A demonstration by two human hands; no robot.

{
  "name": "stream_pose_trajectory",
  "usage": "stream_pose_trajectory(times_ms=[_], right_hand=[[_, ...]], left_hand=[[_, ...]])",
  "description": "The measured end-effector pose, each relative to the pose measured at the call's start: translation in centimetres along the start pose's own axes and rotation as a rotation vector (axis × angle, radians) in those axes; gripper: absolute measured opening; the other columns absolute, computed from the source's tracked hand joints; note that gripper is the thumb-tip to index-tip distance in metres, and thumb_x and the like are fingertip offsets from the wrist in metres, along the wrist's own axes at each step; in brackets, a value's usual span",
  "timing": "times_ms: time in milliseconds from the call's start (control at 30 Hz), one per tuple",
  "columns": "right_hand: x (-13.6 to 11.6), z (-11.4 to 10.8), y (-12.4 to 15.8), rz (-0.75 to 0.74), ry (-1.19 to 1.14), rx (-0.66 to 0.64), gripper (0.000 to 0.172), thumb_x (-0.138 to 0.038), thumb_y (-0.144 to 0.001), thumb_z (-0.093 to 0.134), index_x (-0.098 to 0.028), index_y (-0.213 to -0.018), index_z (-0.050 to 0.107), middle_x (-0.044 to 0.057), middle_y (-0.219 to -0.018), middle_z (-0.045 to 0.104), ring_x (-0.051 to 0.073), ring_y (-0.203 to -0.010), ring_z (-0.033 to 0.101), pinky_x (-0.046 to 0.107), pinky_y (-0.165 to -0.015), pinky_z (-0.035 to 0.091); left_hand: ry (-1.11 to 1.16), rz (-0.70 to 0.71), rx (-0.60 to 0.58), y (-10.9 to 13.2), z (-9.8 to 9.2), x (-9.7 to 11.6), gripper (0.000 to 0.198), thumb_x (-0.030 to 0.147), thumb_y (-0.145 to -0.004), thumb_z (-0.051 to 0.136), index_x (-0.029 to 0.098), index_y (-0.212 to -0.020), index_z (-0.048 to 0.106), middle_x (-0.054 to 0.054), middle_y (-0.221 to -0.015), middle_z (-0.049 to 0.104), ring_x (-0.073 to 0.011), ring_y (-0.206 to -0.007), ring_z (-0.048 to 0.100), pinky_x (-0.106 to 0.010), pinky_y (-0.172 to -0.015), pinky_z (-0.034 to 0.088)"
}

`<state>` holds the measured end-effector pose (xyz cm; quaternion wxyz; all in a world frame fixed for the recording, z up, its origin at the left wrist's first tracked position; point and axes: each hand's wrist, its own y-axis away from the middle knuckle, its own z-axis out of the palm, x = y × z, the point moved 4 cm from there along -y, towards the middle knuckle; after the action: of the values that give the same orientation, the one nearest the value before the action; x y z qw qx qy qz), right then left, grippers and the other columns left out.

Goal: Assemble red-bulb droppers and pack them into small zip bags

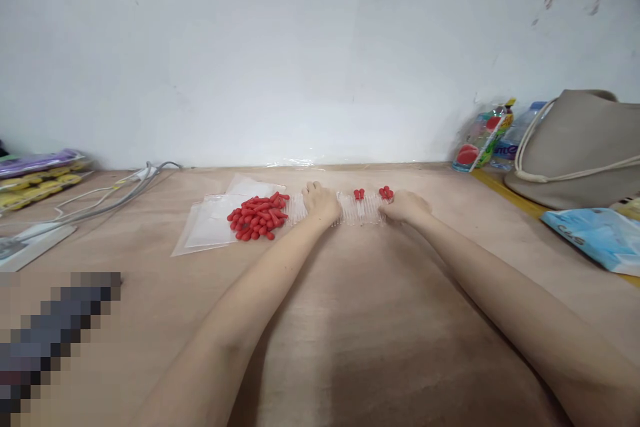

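A row of thin clear tubes (369, 209), like dropper pipettes, lies across the middle of the table. Over its left part rests my left hand (321, 203), fingers slightly apart and touching the tubes. At the row's right end, my right hand (407, 205) has its fingers closed beside tubes topped with red bulbs (386, 193); the fingertips are partly hidden. Two more red bulbs (359, 194) sit on tubes between my hands. Left of the row, a heap of loose red rubber bulbs (254, 219) lies partly on clear plastic bags (207, 230).
Cables (127, 187) and a white power strip (40, 243) lie at the left, near yellow and purple packs (40, 180). Drink bottles (483, 137), a grey bag (575, 147) and a blue packet (595, 233) are on the right. A white wall (300, 60) stands behind.
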<state>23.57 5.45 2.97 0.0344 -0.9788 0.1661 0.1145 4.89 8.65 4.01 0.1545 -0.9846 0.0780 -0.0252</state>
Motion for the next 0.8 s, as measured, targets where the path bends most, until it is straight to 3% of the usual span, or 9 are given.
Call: stream_pose_trajectory(times_ms=[333,500,700,800], right_hand=[[0.1,0.3,-0.1,0.041,-0.014,-0.034,0.027,-0.034,-0.061,0.05,-0.017,-0.078,0.063,0.013,-0.073,0.064,0.027,-0.077,0.061,0.033,-0.058,0.044],[0.4,0.7,-0.3,0.039,-0.073,-0.017,0.028,-0.038,-0.063,0.049,-0.017,-0.076,0.063,0.012,-0.071,0.063,0.026,-0.072,0.061,0.032,-0.055,0.043],[-0.3,0.4,0.6,0.031,-0.202,0.016,0.022,-0.037,-0.067,0.048,-0.02,-0.062,0.06,0.007,-0.065,0.062,0.022,-0.065,0.059,0.028,-0.053,0.039],[-1.3,-0.1,2.4,-0.072,-0.226,0.099,0.021,-0.035,-0.072,0.044,-0.022,-0.063,0.058,0.005,-0.07,0.063,0.021,-0.068,0.059,0.027,-0.054,0.036]], left_hand=[[0.042,-0.01,0.045,1.9,-0.7,-1.1,0.039,0.044,-0.074,0.047,0.01,-0.08,0.065,-0.019,-0.095,0.057,-0.0334,-0.095,0.046,-0.043,-0.08,0.033],[0.037,0.062,0.083,2.7,-2.4,-5.1,0.027,0.038,-0.074,0.05,0.015,-0.081,0.062,-0.015,-0.092,0.057,-0.0323,-0.096,0.047,-0.044,-0.082,0.035],[0.166,0.399,-0.12,2.6,-3.4,-10.4,0.021,0.038,-0.073,0.052,0.019,-0.079,0.061,-0.006,-0.082,0.055,-0.0227,-0.085,0.052,-0.034,-0.076,0.042],[0.17,0.48,-0.129,2.9,-3.4,-11.7,0.02,0.037,-0.075,0.051,0.02,-0.075,0.062,-0.005,-0.081,0.055,-0.021,-0.083,0.053,-0.031,-0.074,0.043]])
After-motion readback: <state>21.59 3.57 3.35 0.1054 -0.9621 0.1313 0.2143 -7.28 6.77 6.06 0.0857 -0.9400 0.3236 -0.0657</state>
